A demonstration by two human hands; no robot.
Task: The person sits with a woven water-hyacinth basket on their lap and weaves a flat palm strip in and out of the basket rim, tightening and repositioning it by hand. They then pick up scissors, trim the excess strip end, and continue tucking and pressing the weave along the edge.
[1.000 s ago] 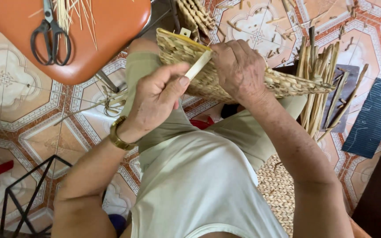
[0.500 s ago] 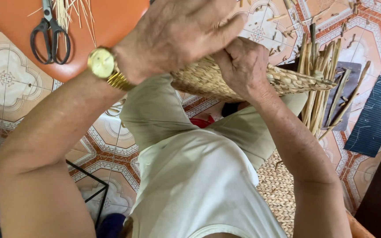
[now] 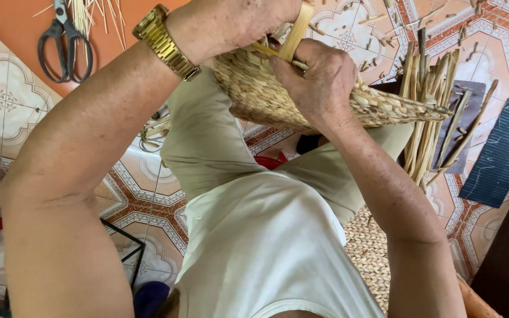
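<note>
Now raised higher than half a second ago: left hand (image 3: 237, 20), closed on a flat pale reed strip (image 3: 297, 30). Right hand (image 3: 319, 76) clamped on the rough, curved woven basket (image 3: 384, 106) above the lap. Smooth black-handled scissors (image 3: 63, 38) lying on orange tray (image 3: 13, 17).

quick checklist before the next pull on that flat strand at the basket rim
1. Right hand steadying the tan woven straw basket: ok, it presses on the rim.
2. Left hand gripping the pale flat straw strand: ok, the strand comes out from under it.
3. Strand threaded fully through the weave: cannot tell, hands cover it.
4. Black-handled scissors at hand: ok, on the orange tray.
5. Spare bundle of dried stalks: ok, beside the basket.
</note>
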